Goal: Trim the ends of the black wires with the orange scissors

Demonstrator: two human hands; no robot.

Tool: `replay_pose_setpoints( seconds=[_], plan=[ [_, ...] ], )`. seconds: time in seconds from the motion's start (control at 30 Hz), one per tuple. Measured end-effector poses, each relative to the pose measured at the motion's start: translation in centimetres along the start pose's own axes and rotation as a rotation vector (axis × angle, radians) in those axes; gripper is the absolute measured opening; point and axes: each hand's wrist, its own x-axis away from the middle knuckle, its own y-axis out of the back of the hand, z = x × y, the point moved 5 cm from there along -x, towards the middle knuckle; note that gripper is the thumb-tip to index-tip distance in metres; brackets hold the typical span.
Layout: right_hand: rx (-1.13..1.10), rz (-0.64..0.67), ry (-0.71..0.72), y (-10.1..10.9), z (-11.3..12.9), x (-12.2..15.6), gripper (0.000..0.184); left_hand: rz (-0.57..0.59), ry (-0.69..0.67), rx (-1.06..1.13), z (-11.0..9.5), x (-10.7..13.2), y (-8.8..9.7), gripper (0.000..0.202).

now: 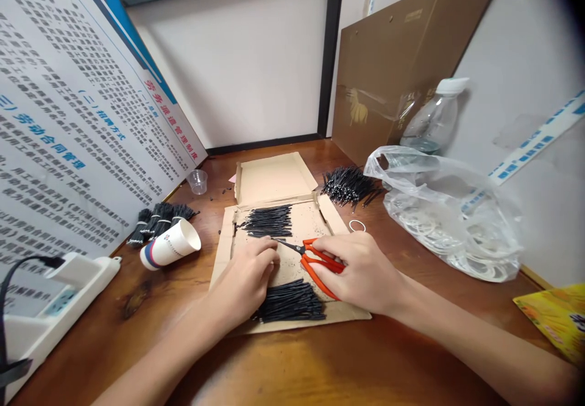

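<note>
My right hand (368,269) grips a pair of scissors (301,249) by the red handles, with the blades pointing left toward my left hand (247,272). The fingers of my left hand are curled together beside the scissor tips; what they hold is hidden. Both hands are over an opened flat cardboard box (340,313). Beyond my left hand lies a row of short black wires (270,219), side by side. A second pile of black wires (292,301) rests near the box's front edge, just below my left hand.
Loose black wires (347,185) are heaped behind the box at right, near a white ring (357,226). A clear bag of white rings (439,217) and a plastic bottle (432,119) stand right. At left are a tipped paper cup (171,245), tied wire bundles (158,220) and a power strip (59,308).
</note>
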Motion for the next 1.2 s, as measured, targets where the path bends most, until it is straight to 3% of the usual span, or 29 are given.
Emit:
replay_pose_setpoints(
  seconds=[0.27, 0.47, 0.7, 0.93, 1.2],
  plan=[
    [0.017, 0.011, -0.006, -0.2, -0.2, 0.2, 0.017, 0.096, 0.010, -0.046, 0.2, 0.3, -0.7, 0.032],
    [0.013, 0.009, -0.011, -0.1, -0.1, -0.1, 0.019, 0.106, -0.039, 0.023, -1.2, 0.2, 0.1, 0.021],
    [-0.029, 0.003, -0.005, -0.2, 0.0, -0.1, 0.017, 0.235, 0.086, 0.116, -1.6, 0.3, -0.1, 0.009],
    [-0.033, -0.007, -0.014, 0.0, -0.1, -0.1, 0.016, 0.202, 0.168, 0.185, -1.2, 0.5, 0.0, 0.012],
    [-0.028, 0.052, -0.055, 0.0, -0.3, 0.1, 0.018, 0.054, 0.305, 0.380, -0.4, 0.1, 1.5, 0.009]
  ],
)
